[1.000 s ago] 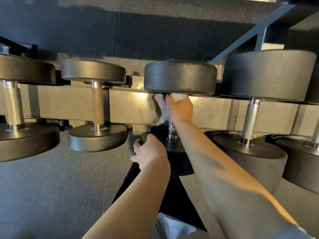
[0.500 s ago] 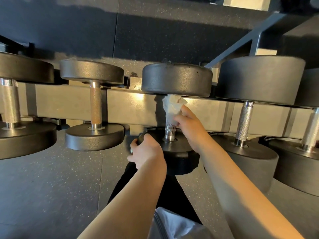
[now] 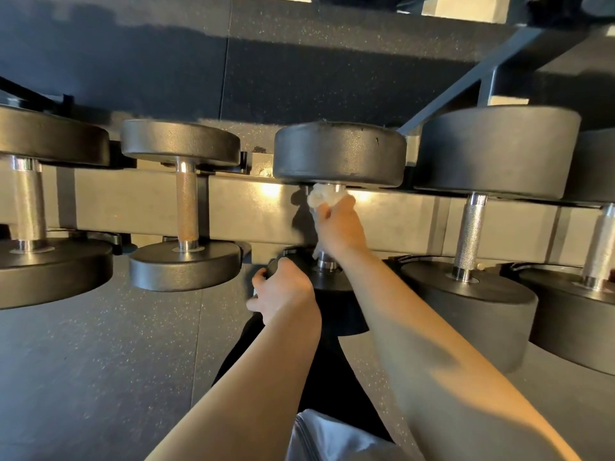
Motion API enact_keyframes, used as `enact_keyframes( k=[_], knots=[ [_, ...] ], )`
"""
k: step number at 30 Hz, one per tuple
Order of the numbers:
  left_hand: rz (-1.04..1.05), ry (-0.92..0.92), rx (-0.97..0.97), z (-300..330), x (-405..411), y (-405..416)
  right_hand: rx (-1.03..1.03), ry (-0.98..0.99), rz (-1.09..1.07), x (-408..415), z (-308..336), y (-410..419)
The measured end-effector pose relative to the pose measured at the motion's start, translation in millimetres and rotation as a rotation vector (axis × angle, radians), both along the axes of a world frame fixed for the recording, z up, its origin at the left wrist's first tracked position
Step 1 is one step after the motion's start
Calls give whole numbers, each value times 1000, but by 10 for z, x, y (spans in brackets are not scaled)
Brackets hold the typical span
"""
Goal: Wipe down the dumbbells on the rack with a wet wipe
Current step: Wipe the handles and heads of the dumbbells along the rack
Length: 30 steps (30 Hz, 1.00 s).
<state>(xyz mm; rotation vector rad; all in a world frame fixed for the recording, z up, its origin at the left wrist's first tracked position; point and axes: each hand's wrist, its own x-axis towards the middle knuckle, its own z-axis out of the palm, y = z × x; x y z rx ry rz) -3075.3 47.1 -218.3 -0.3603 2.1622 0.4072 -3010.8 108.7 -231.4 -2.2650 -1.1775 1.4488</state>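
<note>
My right hand (image 3: 339,227) grips the wet wipe (image 3: 321,196) around the dumbbell (image 3: 339,154) handle; my left hand (image 3: 283,291) holds its near head. No readable writing.

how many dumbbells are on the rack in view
5. From the left: a large black dumbbell with a chrome handle cut by the frame edge, a small one, the middle one being wiped, a big one, and one at the right edge. More may lie outside the frame.

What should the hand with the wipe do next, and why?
Probably slide the wipe back down the handle. The right hand holds it at the handle's far end, right under the far head, so it cannot go further. The left hand steadies the near head.
</note>
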Motion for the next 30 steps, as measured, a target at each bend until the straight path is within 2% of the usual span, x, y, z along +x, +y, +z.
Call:
enact_keyframes(
  k=[3, 6, 10, 13, 17, 21, 24, 28, 30],
  knots=[
    [-25, 6, -1, 2, 2, -16, -162, -49, 150, 33, 53, -268],
    [-20, 8, 8, 5, 1, -14, -281, -9, 211, 140, 81, -235],
    [-35, 18, 14, 4, 10, -10, -133, 41, 38, 101, 94, 181],
    [-14, 18, 41, -27, -6, 0, -96, 120, -87, 45, 91, 289],
    [-17, 10, 46, 56, 3, 22, -60, 193, -25, 96, 118, 93],
    [-27, 10, 55, 104, 2, 17, -157, 303, -15, 220, 172, -35],
    [-28, -1, 37, 100, -11, -7, -213, 383, -172, 242, 147, -55],
    [-31, 30, 41, 58, -1, 4, -227, 621, -561, 201, 161, 153],
    [-38, 33, 28, 42, 12, -14, -248, 621, -595, 164, 132, 133]
  ],
)
